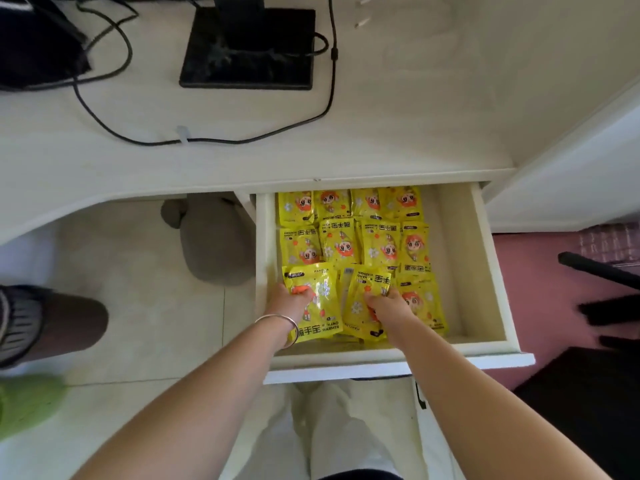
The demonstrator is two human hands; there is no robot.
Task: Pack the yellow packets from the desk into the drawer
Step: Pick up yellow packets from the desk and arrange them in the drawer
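The white drawer point(485, 271) stands pulled out under the desk edge. Several yellow hand-warmer packets point(377, 244) lie in rows across its left and middle. My left hand point(289, 301), a silver bangle on the wrist, grips a yellow packet point(320, 292) at the near left of the drawer. My right hand point(388, 306) grips another yellow packet point(363, 303) beside it, tilted over the front row. Both hands are inside the drawer. No yellow packets show on the desk top point(415, 116).
A black monitor base point(249, 50) and black cables point(207, 140) sit on the desk. A grey bag point(214, 237) lies on the floor under the desk. The drawer's right strip point(450, 258) is bare. A dark chair part point(602, 271) is at right.
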